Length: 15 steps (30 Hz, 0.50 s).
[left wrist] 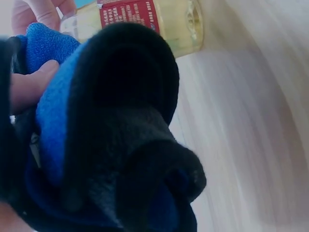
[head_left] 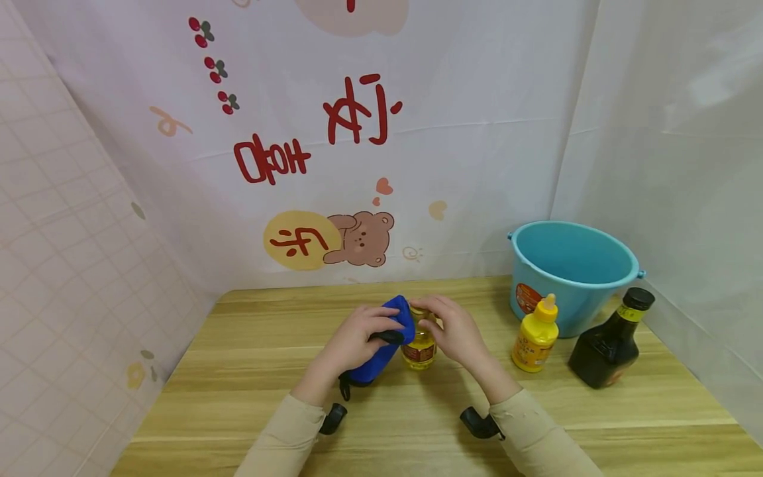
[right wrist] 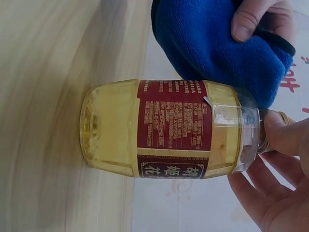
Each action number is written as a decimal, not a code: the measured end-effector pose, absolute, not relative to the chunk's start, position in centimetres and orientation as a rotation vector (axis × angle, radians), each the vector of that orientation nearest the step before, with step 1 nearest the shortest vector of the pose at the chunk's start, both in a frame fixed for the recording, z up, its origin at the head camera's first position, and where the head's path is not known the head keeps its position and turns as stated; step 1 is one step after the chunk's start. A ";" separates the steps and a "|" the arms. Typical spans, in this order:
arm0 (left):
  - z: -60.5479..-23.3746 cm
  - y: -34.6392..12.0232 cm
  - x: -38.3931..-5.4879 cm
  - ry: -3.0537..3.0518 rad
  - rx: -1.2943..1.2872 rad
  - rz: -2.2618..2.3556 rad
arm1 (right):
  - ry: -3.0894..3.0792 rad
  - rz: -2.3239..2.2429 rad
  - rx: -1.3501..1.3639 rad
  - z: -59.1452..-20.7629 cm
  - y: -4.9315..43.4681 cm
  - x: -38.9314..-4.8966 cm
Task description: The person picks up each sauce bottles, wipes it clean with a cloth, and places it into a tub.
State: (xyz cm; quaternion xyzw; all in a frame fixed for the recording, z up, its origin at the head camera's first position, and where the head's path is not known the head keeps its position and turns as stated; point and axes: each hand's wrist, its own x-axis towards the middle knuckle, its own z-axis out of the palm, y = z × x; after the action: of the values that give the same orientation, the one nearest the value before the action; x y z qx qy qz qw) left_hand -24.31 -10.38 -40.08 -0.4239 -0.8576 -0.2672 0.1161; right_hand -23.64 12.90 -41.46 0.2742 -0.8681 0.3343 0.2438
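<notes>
A blue plush cloth with black edging [head_left: 375,364] is in my left hand [head_left: 360,331], its fingers and thumb pinching the fabric. The cloth's upper end lies against the side of a clear, barrel-shaped bottle of yellow oil [right wrist: 174,128] with a dark red label. My right hand [head_left: 456,331] grips that bottle around its neck, thumb at the gold-coloured cap [right wrist: 273,121]. Upright in the head view, the bottle stands at the middle of the table. Folds of black trim [left wrist: 130,87] fill much of the left wrist view and hide part of the left hand.
To the right stand a yellow squeeze bottle [head_left: 534,341] and a dark sauce bottle [head_left: 605,351] with a black cap. Behind them is a light blue bucket [head_left: 575,301]. A white printed sheet [head_left: 465,165] hangs along the back of the wooden table [head_left: 256,358].
</notes>
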 end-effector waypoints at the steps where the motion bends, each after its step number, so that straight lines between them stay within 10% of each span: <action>1: -40.1 -10.5 -24.3 -2.514 -1.242 -0.787 | -2.371 0.911 0.751 -41.5 12.9 -23.7; 15: -42.9 -11.4 -24.4 -2.545 -1.261 -0.766 | -2.353 0.902 0.767 -41.6 12.9 -23.7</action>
State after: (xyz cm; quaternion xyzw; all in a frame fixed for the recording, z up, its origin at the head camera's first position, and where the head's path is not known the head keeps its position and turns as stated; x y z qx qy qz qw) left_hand -24.41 -11.39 -42.95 -0.4265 -0.8609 -0.2590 0.0996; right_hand -23.74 12.94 -41.62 0.2818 -0.8647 0.3314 0.2510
